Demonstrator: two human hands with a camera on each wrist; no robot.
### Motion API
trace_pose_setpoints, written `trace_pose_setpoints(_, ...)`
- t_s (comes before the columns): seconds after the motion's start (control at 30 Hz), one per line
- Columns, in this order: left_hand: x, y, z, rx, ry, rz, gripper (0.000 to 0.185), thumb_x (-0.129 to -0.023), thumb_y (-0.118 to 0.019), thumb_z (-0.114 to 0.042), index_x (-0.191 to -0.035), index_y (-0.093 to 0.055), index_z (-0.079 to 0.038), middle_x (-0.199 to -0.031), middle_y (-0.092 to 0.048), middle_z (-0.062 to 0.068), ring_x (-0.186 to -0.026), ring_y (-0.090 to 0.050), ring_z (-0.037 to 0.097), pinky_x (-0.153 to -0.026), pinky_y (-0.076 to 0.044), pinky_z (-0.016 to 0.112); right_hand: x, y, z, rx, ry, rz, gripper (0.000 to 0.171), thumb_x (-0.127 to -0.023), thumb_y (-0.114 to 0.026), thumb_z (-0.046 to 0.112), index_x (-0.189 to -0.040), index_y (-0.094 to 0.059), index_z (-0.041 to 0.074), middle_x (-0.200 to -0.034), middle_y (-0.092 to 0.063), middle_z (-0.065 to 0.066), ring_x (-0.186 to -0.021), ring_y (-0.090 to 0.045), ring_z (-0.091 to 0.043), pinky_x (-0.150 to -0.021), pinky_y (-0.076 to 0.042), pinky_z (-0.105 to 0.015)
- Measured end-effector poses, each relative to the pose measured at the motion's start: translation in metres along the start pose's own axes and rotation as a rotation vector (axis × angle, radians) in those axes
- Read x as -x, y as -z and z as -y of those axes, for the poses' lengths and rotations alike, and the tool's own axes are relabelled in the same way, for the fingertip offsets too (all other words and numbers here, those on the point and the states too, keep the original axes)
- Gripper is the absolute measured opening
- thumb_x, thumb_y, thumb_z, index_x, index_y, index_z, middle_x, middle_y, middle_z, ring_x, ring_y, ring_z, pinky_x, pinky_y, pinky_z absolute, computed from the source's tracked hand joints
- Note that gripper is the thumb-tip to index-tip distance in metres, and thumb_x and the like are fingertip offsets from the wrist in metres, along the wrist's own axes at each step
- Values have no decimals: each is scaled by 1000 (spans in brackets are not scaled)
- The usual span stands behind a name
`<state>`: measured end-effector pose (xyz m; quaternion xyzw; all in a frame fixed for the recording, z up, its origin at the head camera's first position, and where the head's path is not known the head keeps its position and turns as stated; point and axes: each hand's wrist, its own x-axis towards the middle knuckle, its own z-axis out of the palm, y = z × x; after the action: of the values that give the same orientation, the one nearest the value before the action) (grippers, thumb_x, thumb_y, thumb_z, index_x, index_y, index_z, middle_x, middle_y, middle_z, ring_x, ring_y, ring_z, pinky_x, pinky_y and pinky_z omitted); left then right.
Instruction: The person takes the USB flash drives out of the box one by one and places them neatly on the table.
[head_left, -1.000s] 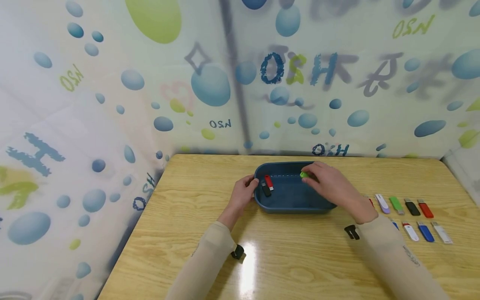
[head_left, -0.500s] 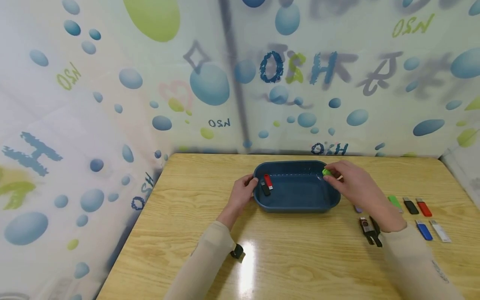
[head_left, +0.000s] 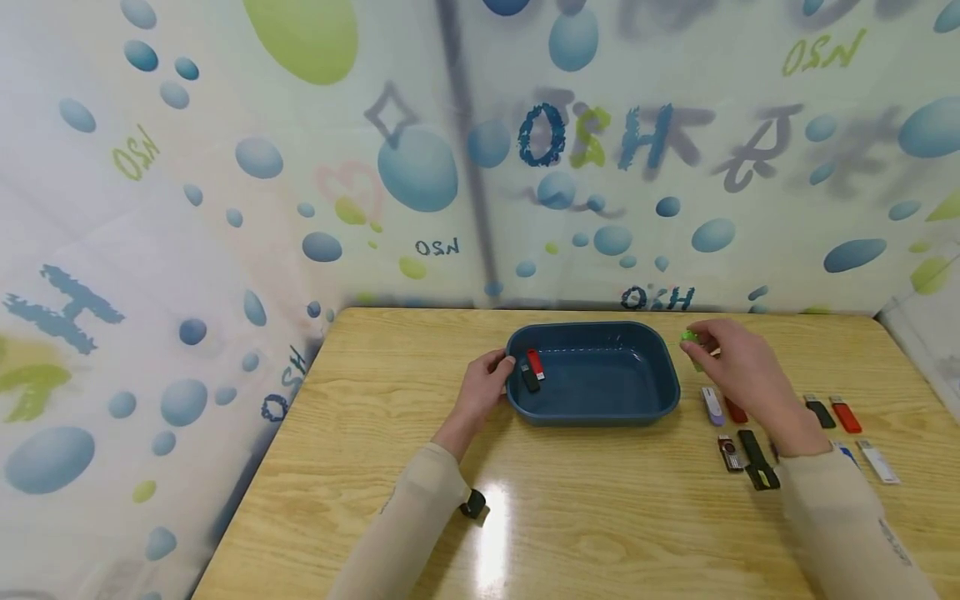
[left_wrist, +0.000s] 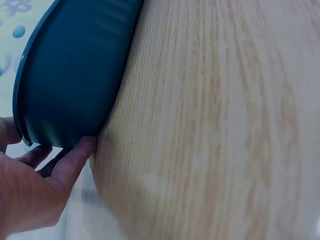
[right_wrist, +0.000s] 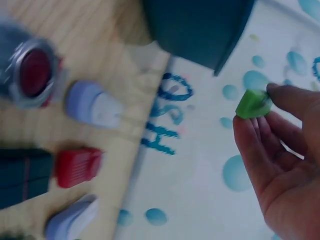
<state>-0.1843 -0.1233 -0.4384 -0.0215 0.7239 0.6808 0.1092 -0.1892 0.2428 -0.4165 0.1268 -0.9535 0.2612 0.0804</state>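
A dark blue tray (head_left: pixel 600 392) stands on the wooden table, with a red USB stick (head_left: pixel 536 364) and a black USB stick (head_left: pixel 529 378) lying at its left end. My left hand (head_left: pixel 483 385) grips that end, thumb at the rim; in the left wrist view its fingers touch the outer wall. Beyond the tray's right end, my right hand (head_left: pixel 742 367) pinches a green USB stick (right_wrist: pixel 253 104) between thumb and fingers, raised above the table. Much of the green stick is covered by the fingers.
Several USB sticks lie right of the tray, among them a white-purple one (head_left: pixel 712 406), a brown-silver swivel one (head_left: pixel 730 454), a black one (head_left: pixel 757 460), a red one (head_left: pixel 846 414) and a white one (head_left: pixel 878 462). The right forearm hides others. A patterned wall rises behind the table.
My right hand has moved right, carrying the green USB stick from over the tray to past its right end. The left hand stays on the tray's left end.
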Motion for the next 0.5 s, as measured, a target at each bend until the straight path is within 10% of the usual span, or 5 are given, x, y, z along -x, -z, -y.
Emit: trace_pose_setpoints(0.5, -22, 3, 33, -3, -2, -32, 48, -110, -51, -23, -151, -49, 3, -148, -52, 22, -131, -54, 36, -99, -55, 54, -21, -12, -36, 63, -190, 160, 40, -104, -63, 19, -119, -61, -17, -99, -68, -27, -79, -62, -34, -69, -54, -51)
